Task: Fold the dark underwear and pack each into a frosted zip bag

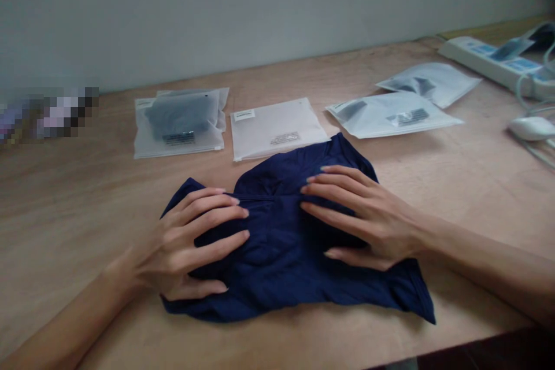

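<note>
A dark navy garment [277,243] lies spread on the wooden table in front of me, slightly wrinkled, with a seam running across its upper part. On its left side rests my left hand [195,243], fingers apart and pressed lightly on the fabric. My right hand [364,214] lies on the right side of the cloth, its fingers also spread. Neither hand grips the cloth. Just beyond the garment's far edge is a flat frosted zip bag [277,127] with a white label and printed text. What kind of garment it is, I cannot tell.
To the left, frosted bags with dark contents [177,124] are stacked. At the right lie two more filled bags [399,115]. A white power strip [498,63] with cables and a white plug-like object [533,127] sits far right. A wall stands behind the table [87,196].
</note>
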{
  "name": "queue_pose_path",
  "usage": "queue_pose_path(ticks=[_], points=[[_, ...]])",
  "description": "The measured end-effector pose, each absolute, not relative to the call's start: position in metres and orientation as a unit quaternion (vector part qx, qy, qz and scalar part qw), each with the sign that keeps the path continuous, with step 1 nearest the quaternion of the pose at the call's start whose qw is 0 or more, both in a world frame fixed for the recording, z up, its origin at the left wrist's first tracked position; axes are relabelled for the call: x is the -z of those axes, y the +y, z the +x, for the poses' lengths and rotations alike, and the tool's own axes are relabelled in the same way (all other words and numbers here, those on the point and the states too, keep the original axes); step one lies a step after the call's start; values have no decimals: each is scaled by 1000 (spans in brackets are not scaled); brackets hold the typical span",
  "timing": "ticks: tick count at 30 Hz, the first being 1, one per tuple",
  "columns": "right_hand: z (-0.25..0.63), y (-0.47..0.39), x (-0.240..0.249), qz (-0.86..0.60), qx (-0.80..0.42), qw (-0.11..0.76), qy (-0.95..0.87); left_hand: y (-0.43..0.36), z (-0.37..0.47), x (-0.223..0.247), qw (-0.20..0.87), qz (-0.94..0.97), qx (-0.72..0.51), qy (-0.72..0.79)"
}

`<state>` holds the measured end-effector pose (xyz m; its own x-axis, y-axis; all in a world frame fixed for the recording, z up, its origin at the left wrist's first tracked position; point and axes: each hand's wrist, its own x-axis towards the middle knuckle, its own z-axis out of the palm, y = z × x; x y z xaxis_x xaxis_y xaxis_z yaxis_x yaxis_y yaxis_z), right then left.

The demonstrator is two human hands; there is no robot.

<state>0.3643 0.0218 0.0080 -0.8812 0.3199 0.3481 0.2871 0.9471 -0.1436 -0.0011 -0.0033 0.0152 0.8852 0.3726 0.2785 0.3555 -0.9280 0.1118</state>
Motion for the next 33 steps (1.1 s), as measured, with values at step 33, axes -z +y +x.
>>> queue_pose_path(ticks=[33], points=[[385,39,-42,-209,-534,72,-816,4,-11,-46,549,808,-66,204]])
